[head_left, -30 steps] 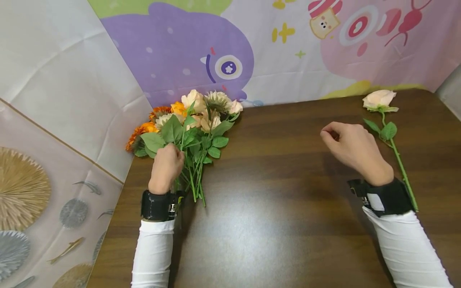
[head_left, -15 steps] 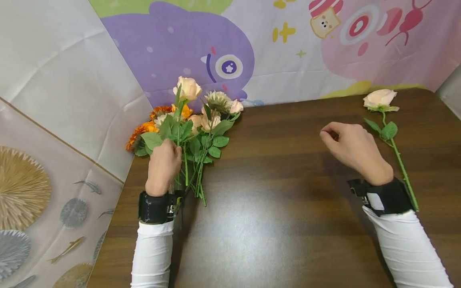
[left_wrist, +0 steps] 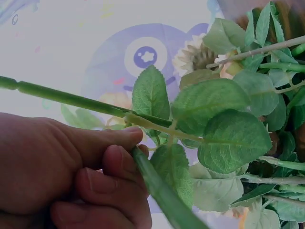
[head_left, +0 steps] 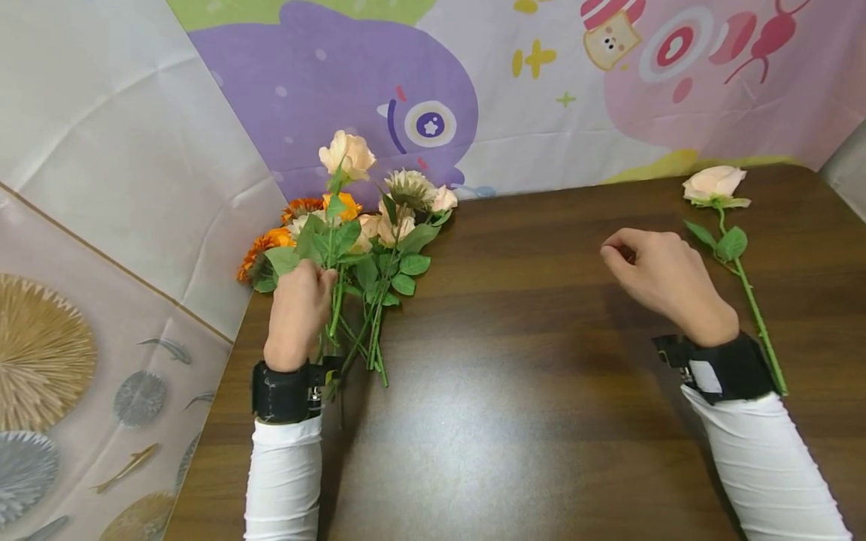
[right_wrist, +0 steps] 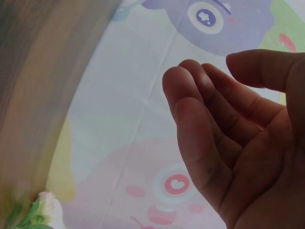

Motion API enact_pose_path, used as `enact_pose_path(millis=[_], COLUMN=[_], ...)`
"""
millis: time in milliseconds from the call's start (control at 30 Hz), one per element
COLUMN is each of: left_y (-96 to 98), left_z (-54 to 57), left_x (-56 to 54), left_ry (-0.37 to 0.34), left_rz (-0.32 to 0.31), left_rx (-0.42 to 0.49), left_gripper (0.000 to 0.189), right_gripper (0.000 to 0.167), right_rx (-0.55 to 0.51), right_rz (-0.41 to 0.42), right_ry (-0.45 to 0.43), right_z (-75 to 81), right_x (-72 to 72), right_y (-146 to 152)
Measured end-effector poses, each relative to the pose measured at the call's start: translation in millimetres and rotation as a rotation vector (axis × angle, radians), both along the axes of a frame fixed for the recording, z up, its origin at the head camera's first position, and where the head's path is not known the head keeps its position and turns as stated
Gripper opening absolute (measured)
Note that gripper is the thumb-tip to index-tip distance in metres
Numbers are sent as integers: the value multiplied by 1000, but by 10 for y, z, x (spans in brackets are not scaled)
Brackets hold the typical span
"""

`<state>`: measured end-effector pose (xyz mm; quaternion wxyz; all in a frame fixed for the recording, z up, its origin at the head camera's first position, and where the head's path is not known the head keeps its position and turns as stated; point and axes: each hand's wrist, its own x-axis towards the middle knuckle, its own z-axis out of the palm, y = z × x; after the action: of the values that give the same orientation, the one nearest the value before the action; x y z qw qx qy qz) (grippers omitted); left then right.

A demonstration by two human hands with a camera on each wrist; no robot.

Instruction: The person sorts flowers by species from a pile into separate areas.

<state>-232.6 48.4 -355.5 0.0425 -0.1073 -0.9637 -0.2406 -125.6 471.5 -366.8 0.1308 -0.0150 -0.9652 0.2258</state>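
Note:
In the head view my left hand (head_left: 296, 308) pinches the green stem of a cream rose (head_left: 347, 156), whose bloom stands above a pile of other flowers. Thumb and curled fingers close around the green stem (left_wrist: 164, 188) in the left wrist view, and leaves (left_wrist: 209, 102) spread beside the fingertips. My right hand (head_left: 666, 278) holds nothing; its fingers curve loosely, with the thumb apart from them in the right wrist view. To its right, a single pale rose (head_left: 716, 186) lies on the table, stem toward me.
Orange flowers (head_left: 274, 244), a cream daisy-like bloom (head_left: 410, 189) and several peach roses lie bunched at the back left, stems crossing toward me. The brown wooden table (head_left: 487, 361) ends at a printed cloth backdrop (head_left: 534, 135).
My left hand has drawn back and slightly left, and the cream rose has risen out of the pile with its bloom higher. My right hand has stayed put.

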Motion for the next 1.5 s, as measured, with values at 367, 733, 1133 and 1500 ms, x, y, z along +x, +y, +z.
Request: enact_pose_path(millis=[367,733,1133,1500], left_y=[-51,-73,-102,-104], left_z=[64,140,70,43], left_x=[20,109,30,-51], left_ry=[61,249,326,312], left_rz=[92,123,101,154], left_rx=[-54,78,222,360], left_gripper=[40,32,23,29], right_gripper=[25,25,25,24], right_rx=[13,21,28,40], right_rz=[2,14,40,47], right_ry=[7,3,-12,-15], right_z=[9,-1,-7,-8], right_x=[12,6,-4,-15], right_y=[-3,-15,-20,-13])
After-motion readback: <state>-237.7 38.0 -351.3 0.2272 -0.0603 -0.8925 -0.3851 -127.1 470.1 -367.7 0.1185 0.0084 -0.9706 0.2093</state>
